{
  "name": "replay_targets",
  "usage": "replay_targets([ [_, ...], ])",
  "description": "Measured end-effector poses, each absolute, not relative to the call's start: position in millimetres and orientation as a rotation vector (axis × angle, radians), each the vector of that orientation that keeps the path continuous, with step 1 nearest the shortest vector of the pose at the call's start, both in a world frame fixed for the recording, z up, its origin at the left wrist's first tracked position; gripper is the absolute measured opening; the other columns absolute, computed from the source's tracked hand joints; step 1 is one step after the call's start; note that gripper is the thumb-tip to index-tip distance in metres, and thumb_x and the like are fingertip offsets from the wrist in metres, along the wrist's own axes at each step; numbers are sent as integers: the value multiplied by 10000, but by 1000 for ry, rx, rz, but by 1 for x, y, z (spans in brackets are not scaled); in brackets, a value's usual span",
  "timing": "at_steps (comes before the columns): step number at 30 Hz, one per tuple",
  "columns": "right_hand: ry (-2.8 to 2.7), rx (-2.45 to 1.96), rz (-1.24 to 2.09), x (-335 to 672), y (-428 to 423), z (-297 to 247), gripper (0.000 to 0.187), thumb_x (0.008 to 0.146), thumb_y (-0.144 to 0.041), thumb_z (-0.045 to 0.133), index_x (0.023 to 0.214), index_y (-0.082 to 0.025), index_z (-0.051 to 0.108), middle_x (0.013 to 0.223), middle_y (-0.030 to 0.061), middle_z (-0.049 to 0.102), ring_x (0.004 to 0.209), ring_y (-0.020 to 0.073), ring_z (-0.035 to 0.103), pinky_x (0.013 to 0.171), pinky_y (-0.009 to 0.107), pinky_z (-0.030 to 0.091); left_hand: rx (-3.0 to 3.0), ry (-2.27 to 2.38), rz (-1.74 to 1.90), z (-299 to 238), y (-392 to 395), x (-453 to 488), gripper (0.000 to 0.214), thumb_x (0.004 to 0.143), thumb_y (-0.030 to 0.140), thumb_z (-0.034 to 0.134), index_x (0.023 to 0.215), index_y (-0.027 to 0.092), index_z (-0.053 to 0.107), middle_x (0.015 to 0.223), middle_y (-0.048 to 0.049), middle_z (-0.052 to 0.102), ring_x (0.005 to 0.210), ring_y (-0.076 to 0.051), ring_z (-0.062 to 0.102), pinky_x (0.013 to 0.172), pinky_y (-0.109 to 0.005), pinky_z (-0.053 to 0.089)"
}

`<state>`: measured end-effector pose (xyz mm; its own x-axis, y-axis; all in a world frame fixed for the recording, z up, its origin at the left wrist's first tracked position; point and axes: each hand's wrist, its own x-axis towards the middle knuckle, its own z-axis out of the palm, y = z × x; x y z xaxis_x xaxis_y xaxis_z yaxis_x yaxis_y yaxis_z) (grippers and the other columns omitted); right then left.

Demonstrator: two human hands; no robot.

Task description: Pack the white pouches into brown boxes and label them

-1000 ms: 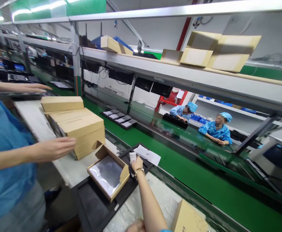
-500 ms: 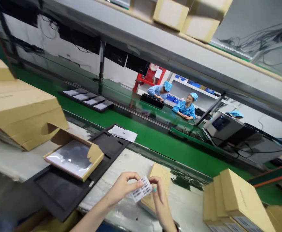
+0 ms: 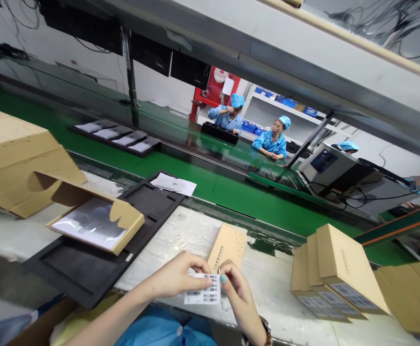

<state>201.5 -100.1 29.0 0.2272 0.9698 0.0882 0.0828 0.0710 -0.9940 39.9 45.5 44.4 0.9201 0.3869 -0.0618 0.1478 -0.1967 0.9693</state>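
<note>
A white sheet of barcode labels (image 3: pixel 210 295) is held up near the front edge of the bench. My left hand (image 3: pixel 181 276) pinches it between thumb and fingers from the left. At the sheet's upper right corner, the thumb and fingertips of my right hand (image 3: pixel 237 290) are pressed together; whether a label is lifting there I cannot tell. Just behind my hands lies a closed cardboard box (image 3: pixel 229 242) with printed characters, its near end hidden by my fingers.
To the left, an open cardboard box (image 3: pixel 132 235) with a clear-wrapped item rests on a black foam tray (image 3: pixel 67 276). Flattened cartons (image 3: pixel 18 163) lie farther left. Labelled boxes (image 3: pixel 346 262) are stacked right. Beyond the green conveyor (image 3: pixel 210 185) sit co-workers (image 3: pixel 271 143).
My hands have turned the label sheet more level and brought it slightly lower, with my right fingertips now at its corner. The camera view has shifted. A co-worker has raised a hand toward the head.
</note>
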Motion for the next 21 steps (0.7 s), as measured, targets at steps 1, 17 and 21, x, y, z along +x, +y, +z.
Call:
replay_targets([
  [1, -1097, -1284, 971, 199, -101, 29, 227, 1003, -429, 499, 931, -225, 567, 874, 13, 481, 807, 175, 450, 737, 281, 365, 1779, 405, 222, 44, 45, 39, 240, 812, 392, 722, 901, 177, 779, 805, 1, 730, 754, -150, 635, 716, -202, 462],
  [17, -1026, -1207, 1129, 174, -102, 24, 232, 986, -438, 521, 885, -230, 539, 856, 7, 469, 811, 180, 447, 761, 300, 375, 1807, 225, 402, 44, 31, 25, 208, 891, 204, 674, 1046, 298, 774, 895, -15, 627, 907, -157, 621, 825, -236, 473],
  [21, -1266, -1454, 651, 179, -108, 31, 213, 1019, -381, 416, 1026, -243, 578, 959, 54, 524, 914, 233, 504, 820, 370, 402, 1905, 262, 529, 35, 29, 19, 179, 959, 215, 581, 938, 225, 758, 883, -32, 623, 863, -147, 624, 784, -226, 465],
])
